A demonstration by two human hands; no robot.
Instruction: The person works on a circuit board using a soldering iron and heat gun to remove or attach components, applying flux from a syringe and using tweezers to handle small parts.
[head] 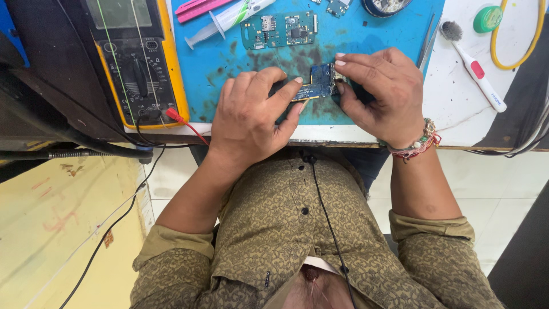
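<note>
A small blue circuit board point(321, 82) lies on the stained blue work mat point(229, 63), held from both sides. My left hand point(251, 117) pinches its left end between thumb and forefinger. My right hand point(383, 94) grips its right end, forefinger on top and thumb below. A beaded bracelet and red thread sit on my right wrist. What lies under the palms is hidden.
A green circuit board point(278, 30) and a syringe point(226, 20) lie further up the mat. A yellow multimeter point(134, 60) with a red lead stands at the left. At the right lie tweezers point(426, 43), a white brush point(474, 66), a green reel point(487, 18) and a yellow cable point(534, 40).
</note>
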